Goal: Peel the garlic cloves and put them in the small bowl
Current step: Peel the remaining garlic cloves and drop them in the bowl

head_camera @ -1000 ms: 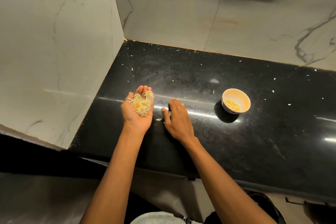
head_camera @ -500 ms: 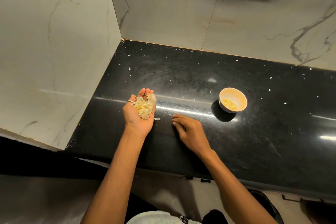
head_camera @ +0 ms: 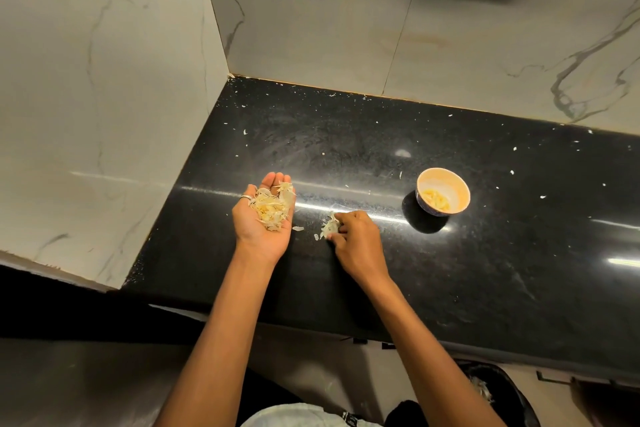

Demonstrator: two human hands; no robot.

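Over the black counter (head_camera: 485,288), held the left hand (head_camera: 252,236) palm up, fingers nearly straight, cradling garlic skins (head_camera: 270,210). Pinched a skin clump (head_camera: 328,227) with the right hand (head_camera: 356,243), fingers curled. Had the small bowl (head_camera: 459,184), peeled cloves (head_camera: 434,203) inside, well right of those fingers.

Left of the small bowl (head_camera: 443,192), our left hand (head_camera: 265,225) cups a pile of garlic skins (head_camera: 272,208); our right hand (head_camera: 358,244), nearer the bowl, pinches loose skins (head_camera: 328,228) on the counter (head_camera: 519,270).
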